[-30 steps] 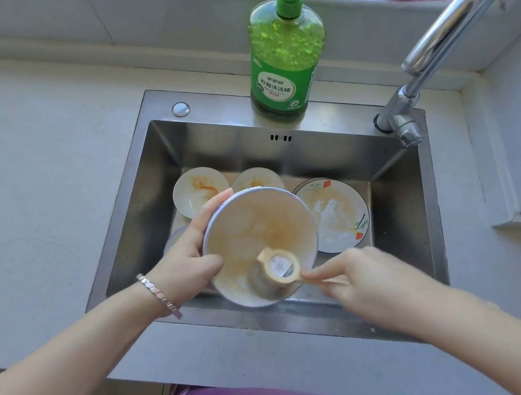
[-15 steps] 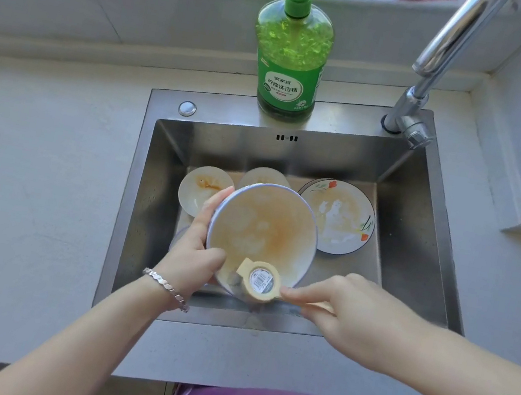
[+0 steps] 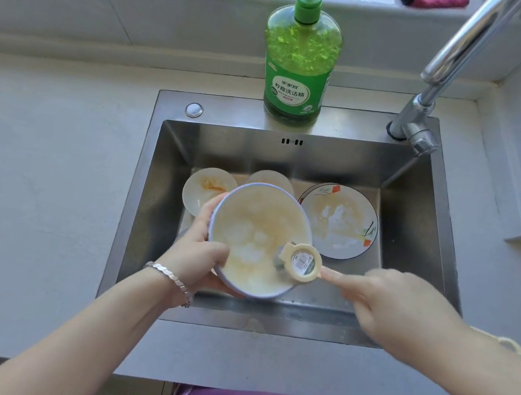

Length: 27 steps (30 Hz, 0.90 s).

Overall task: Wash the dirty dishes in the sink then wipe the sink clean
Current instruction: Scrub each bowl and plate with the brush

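Left hand (image 3: pixel 196 255) is gripping the tilted, blue-rimmed white bowl (image 3: pixel 257 228) above the steel sink (image 3: pixel 421 225); right hand (image 3: pixel 399 309) is pinching a cream round-headed brush (image 3: pixel 301 262), pointing left into it.

One stainless-steel sink (image 3: pixel 417 246); four dishes in view: one large white bowl with a blue rim (image 3: pixel 256 231), two small round white plates, a stained one (image 3: pixel 204 191) and a half-hidden one (image 3: pixel 271 178), and one white plate with a floral rim (image 3: pixel 341 225). One cream round-headed dish brush (image 3: pixel 303 262), one green pump bottle of dish soap (image 3: pixel 296 75), one chrome tap (image 3: pixel 451 57), two hands: left hand (image 3: pixel 196 255), right hand (image 3: pixel 399 309)
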### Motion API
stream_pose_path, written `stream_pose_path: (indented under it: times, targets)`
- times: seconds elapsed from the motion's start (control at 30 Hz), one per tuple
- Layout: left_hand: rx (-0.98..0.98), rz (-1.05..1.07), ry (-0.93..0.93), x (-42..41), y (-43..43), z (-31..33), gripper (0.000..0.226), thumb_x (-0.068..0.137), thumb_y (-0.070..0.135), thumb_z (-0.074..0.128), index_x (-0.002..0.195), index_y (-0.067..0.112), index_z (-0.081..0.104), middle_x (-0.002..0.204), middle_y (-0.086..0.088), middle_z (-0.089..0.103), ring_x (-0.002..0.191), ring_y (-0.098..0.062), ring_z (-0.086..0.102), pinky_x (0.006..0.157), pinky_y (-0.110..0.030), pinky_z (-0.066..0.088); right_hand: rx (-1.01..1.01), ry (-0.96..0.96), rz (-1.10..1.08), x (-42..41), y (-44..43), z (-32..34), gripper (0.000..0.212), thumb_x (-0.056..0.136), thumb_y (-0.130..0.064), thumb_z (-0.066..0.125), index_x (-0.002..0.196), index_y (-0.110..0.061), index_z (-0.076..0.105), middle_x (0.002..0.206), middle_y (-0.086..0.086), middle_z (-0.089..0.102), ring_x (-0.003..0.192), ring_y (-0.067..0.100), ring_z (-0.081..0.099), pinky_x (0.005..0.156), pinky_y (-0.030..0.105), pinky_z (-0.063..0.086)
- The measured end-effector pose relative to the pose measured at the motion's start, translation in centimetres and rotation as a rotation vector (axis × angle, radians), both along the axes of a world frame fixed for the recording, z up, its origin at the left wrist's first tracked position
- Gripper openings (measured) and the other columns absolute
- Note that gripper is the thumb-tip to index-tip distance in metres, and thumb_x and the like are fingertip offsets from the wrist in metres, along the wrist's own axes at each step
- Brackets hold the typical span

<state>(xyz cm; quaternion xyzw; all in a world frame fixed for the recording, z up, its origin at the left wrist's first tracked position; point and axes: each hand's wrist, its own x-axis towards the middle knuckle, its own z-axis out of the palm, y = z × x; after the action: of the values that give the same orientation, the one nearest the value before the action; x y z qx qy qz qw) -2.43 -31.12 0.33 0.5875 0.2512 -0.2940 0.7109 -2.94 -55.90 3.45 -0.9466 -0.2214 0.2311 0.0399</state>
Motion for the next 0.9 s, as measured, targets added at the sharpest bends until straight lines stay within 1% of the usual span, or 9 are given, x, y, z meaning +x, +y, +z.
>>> stream_pose_path:
  times: [0.17,0.23,0.33,0.4,0.47,0.6,0.73,0.8,0.9]
  targets:
    - [-0.067,0.135,0.089,-0.1,0.9,-1.2,0.079,0.073,-0.015,0.029,0.117,0.047,0.047,0.12,-0.003,0.048,0.101,-0.037,0.052,0.06,-0.056,0.053,0.593,0.172,-0.587,0.1,-0.7,0.3,0.035,0.088,-0.029,0.056,0.106,-0.06,0.054,0.058,-0.037,0.054,0.065,-0.011,0.054,0.059,0.005,0.039]
    - [-0.062,0.149,0.11,-0.1,0.9,-1.3,0.075,0.074,-0.014,0.031,0.114,0.047,0.049,0.121,-0.004,0.049,0.101,-0.039,0.054,0.062,-0.055,0.053,0.677,0.179,-0.829,0.7,-0.8,-0.9,0.036,0.086,-0.033,0.06,0.119,-0.046,0.055,0.06,-0.019,0.061,0.054,0.001,0.049,0.053,0.013,0.035]
    - [-0.073,0.104,0.127,-0.3,0.4,-1.0,0.068,0.073,-0.01,0.034,0.104,0.046,0.055,0.119,-0.007,0.052,0.1,-0.039,0.056,0.059,-0.05,0.054,0.855,0.525,-1.131,1.6,0.3,-2.5,0.043,0.08,-0.038,0.067,0.119,-0.026,0.053,0.078,0.006,0.072,0.037,0.006,0.029,0.035,0.015,0.025]
    - [-0.091,0.032,0.113,-0.4,-0.2,-0.8,0.066,0.068,-0.006,0.039,0.106,0.046,0.056,0.117,-0.008,0.055,0.095,-0.038,0.06,0.055,-0.047,0.054,0.96,0.779,-1.185,1.8,1.0,-3.3,0.034,0.081,-0.039,0.065,0.109,-0.021,0.058,0.075,0.006,0.072,0.033,0.003,0.021,0.029,0.013,0.018]
    - [-0.087,-0.06,0.099,-0.4,-0.8,-0.6,0.069,0.061,-0.001,0.042,0.109,0.047,0.056,0.116,-0.006,0.057,0.093,-0.038,0.062,0.056,-0.049,0.054,1.044,0.901,-1.174,1.6,1.0,-3.9,0.02,0.083,-0.031,0.063,0.098,-0.017,0.06,0.054,-0.005,0.059,0.033,0.002,0.019,0.027,0.012,0.015]
    - [-0.062,-0.158,0.095,0.3,-1.6,-0.5,0.069,0.054,0.002,0.042,0.103,0.048,0.06,0.114,-0.005,0.058,0.093,-0.039,0.061,0.059,-0.055,0.053,1.1,0.944,-1.179,1.3,0.0,-4.4,0.019,0.085,-0.012,0.056,0.104,-0.014,0.056,0.051,-0.008,0.046,0.033,0.002,0.02,0.026,0.012,0.016]
    - [-0.071,-0.157,0.103,0.9,-2.3,-0.7,0.059,0.068,0.0,0.044,0.101,0.045,0.062,0.11,-0.005,0.06,0.088,-0.035,0.063,0.055,-0.046,0.054,1.155,0.953,-1.261,1.0,-0.1,-4.1,0.007,0.086,-0.013,0.05,0.089,-0.017,0.055,0.051,-0.008,0.043,0.031,0.002,0.018,0.026,0.011,0.014]
    - [0.145,-0.201,-0.053,1.3,-3.0,-0.6,0.051,0.086,0.0,0.041,0.115,0.041,0.052,0.121,0.0,0.058,0.098,-0.026,0.062,0.07,-0.044,0.056,1.143,0.89,-1.354,1.1,0.1,-4.1,0.004,0.086,-0.015,0.05,0.082,-0.015,0.049,0.047,-0.007,0.038,0.03,0.003,0.017,0.027,0.011,0.012]
    - [0.748,-0.455,-0.577,1.0,-3.8,-0.6,0.048,0.091,0.024,0.057,0.136,0.018,0.042,0.14,-0.001,0.045,0.131,-0.019,0.039,0.11,-0.035,0.03,1.135,0.796,-1.479,1.3,0.5,-4.3,0.007,0.085,-0.017,0.051,0.08,-0.014,0.046,0.047,-0.002,0.036,0.029,0.004,0.018,0.027,0.01,0.011]
